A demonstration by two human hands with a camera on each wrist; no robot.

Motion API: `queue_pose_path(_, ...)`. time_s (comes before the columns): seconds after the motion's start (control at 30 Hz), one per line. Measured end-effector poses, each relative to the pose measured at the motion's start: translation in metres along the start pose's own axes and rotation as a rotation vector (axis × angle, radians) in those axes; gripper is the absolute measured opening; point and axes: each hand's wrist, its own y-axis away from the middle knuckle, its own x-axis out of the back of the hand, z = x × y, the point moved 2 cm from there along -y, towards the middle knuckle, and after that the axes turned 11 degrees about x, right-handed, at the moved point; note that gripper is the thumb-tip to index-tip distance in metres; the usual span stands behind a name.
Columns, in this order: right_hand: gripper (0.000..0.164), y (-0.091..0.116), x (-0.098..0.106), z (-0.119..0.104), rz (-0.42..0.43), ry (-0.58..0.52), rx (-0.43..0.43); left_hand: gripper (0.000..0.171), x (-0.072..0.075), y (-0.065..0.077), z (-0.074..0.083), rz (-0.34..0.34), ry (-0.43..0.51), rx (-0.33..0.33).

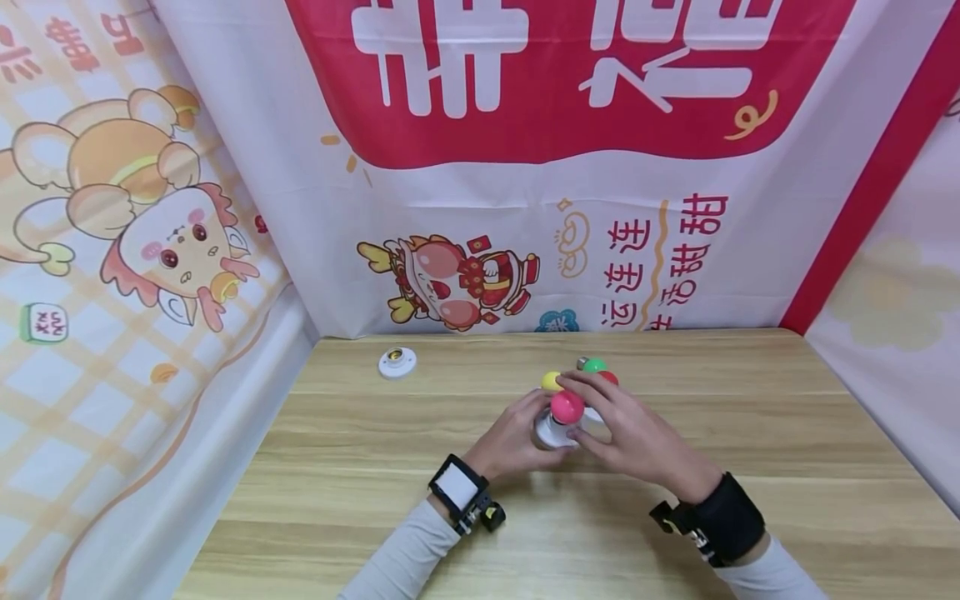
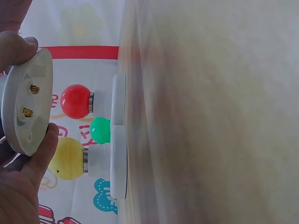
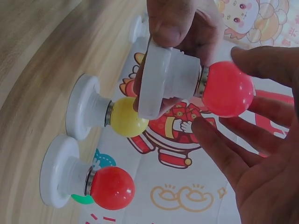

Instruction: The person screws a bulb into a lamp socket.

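Observation:
My left hand (image 1: 517,437) grips a white round lamp holder (image 3: 161,79) by its base, off the table, with a pink bulb (image 1: 567,407) seated in it. In the left wrist view the hollow underside with two brass screws shows. My right hand (image 1: 626,425) is spread around the pink bulb, thumb on one side and fingers on the other. The fingers are fairly straight, and firm contact cannot be made out. Just beyond stand a yellow bulb (image 2: 67,158) and a red bulb (image 3: 113,188), each in its own white holder.
A green bulb (image 1: 595,365) lies on the table behind the red one, its metal cap showing. A white lamp holder (image 1: 397,362) without a bulb sits at the far left of the wooden table (image 1: 337,500). Printed cloth (image 1: 450,192) hangs along the back and sides.

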Motion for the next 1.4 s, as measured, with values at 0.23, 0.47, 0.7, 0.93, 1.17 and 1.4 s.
queue_pose_path(0.23,0.074,0.0,0.001,0.001,-0.013,-0.005,0.037,0.079,0.0,-0.001,0.0,-0.001,0.01,-0.009)
queue_pose_path(0.47,0.068,0.0,-0.001,0.002,-0.006,0.006,0.104,0.085,0.0,0.0,0.0,-0.015,0.015,-0.02)
queue_pose_path(0.7,0.064,-0.001,-0.001,0.001,0.004,0.04,0.116,0.083,-0.001,0.0,-0.001,-0.008,-0.028,-0.044)
queue_pose_path(0.93,0.061,-0.002,-0.005,0.002,0.018,0.066,0.105,0.081,-0.001,0.0,-0.001,-0.01,-0.044,-0.048)
queue_pose_path(1.17,0.057,-0.003,-0.009,0.004,0.033,0.105,0.074,0.08,-0.002,0.001,0.0,-0.018,-0.061,-0.021)
queue_pose_path(1.4,0.064,-0.003,-0.009,0.003,0.012,0.069,0.043,0.081,-0.001,0.001,0.001,-0.022,-0.046,-0.011)
